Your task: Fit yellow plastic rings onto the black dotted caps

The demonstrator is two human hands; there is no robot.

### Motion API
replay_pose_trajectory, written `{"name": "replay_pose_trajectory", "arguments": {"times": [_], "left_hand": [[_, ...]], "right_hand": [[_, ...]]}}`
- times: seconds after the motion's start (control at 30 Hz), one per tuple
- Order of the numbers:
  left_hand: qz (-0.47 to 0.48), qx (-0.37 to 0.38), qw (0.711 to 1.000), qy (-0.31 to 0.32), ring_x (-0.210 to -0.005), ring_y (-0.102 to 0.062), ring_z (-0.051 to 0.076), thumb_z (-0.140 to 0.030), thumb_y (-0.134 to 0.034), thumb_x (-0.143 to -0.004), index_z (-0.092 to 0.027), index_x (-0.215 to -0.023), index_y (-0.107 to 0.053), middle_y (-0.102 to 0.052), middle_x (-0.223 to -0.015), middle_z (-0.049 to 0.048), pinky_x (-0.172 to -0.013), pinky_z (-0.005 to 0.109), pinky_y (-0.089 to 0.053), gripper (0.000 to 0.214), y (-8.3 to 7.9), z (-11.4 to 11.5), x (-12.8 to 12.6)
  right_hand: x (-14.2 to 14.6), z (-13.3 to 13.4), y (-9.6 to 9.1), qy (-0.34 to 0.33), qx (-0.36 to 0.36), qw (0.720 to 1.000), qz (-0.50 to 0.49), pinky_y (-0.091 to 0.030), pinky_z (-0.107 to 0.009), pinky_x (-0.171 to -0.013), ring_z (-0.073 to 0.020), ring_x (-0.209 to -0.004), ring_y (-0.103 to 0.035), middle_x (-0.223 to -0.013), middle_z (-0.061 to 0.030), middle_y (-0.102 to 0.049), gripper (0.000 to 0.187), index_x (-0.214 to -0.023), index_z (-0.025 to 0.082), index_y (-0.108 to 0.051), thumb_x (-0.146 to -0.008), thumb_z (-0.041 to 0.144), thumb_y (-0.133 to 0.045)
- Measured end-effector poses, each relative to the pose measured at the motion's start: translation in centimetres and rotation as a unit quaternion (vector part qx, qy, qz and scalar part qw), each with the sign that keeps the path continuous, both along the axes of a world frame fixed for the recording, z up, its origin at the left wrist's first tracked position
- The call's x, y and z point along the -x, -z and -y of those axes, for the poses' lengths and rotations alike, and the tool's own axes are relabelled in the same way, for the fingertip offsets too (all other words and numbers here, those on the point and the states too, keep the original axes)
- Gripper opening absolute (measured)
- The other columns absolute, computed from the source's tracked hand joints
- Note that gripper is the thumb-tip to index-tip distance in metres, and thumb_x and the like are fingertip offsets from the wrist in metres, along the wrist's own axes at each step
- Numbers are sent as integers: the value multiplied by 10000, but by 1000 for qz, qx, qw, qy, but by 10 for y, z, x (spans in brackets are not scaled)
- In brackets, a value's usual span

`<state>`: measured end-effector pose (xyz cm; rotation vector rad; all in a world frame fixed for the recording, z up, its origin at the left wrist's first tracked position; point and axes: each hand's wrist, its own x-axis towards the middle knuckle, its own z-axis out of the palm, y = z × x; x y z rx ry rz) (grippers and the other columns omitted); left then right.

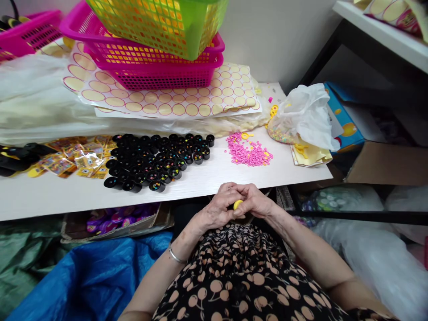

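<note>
In front of my lap, just below the table edge, my left hand (217, 208) and my right hand (257, 201) are closed together with overlapping fingers. Between them shows a small yellow round piece (238, 204), under my right thumb. Most of it is covered by my fingers, so anything else in them is hidden. Nearest on the table lie many small pink pieces (247, 152) in a loose heap with a yellow ring-shaped piece (246, 135). To the left stand rows of small black cups (157, 185), many with coloured bits inside.
Pink baskets (167, 76) and a green basket (197, 38) rest on sticker sheets (160, 108) at the back. Shiny printed packets (63, 164) lie left; a white plastic bag (301, 113) and a cardboard box (388, 162) stand right. Purple items fill a box (72, 229) below.
</note>
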<state>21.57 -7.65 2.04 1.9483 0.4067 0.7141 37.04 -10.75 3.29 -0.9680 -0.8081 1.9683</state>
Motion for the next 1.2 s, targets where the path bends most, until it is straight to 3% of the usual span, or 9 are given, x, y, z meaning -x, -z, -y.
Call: {"name": "replay_pose_trajectory", "arguments": {"times": [0.13, 0.33, 0.47, 0.6, 0.8, 1.07, 1.2], "left_hand": [[-20, 13, 1000, -9, -1073, -432, 233, -311, -657, -736, -171, -859, -636, -615, -880, 64, -963, 395, -346, 188, 2, -2, 3], [-4, 49, 998, -43, -1081, -437, 227, -308, -696, -699, -158, -811, -648, -618, -834, 55, -988, 380, -334, 192, 4, -1, 6], [-11, 48, 998, -47, -1086, -428, 229, -325, -695, -697, -160, -820, -651, -623, -839, 54, -995, 386, -323, 210, 4, 1, 6], [-22, 26, 999, -30, -1060, -435, 223, -332, -674, -718, -160, -827, -643, -630, -875, 57, -992, 393, -319, 205, 3, 1, 5], [-11, -9, 999, -34, -1026, -466, 225, -346, -646, -740, -154, -795, -637, -608, -808, 63, -984, 405, -327, 199, 5, -2, 5], [6, 55, 997, -48, -1087, -449, 249, -418, -696, -673, -159, -837, -645, -616, -814, 65, -1002, 431, -322, 310, 6, -3, 6], [-9, 41, 998, -48, -1070, -452, 238, -364, -712, -670, -168, -817, -650, -623, -799, 56, -1005, 429, -319, 253, 4, -4, 4]], "right_hand": [[5, 3, 6, 45, -20, 999, -5, -432, -211, -600, -119, -687, -557, -782, -17, -639, 408, -849, 124, -696, -451, 129, -789], [3, 6, 8, 17, -30, 999, -14, -423, -183, -602, -92, -703, -532, -851, -7, -623, 522, -1002, 149, -666, -493, 121, -776], [2, 5, 7, 18, -21, 999, -24, -442, -197, -677, -111, -798, -555, -928, -11, -624, 513, -951, 156, -671, -456, 86, -783], [4, 4, 7, 8, 11, 1000, -13, -435, -192, -589, -98, -685, -556, -816, 1, -638, 501, -901, 146, -668, -419, 81, -791], [13, 4, 6, 69, 11, 998, -10, -416, -205, -575, -107, -648, -549, -726, 5, -626, 434, -820, 127, -663, -407, 99, -794], [3, 7, 4, 6, -31, 998, -48, -428, -210, -709, -135, -859, -538, -956, -24, -610, 610, -1007, 147, -640, -421, 97, -802], [-1, 7, 5, 7, -32, 999, -32, -431, -213, -689, -124, -811, -543, -925, -31, -614, 519, -1030, 136, -634, -529, 146, -770]]}}
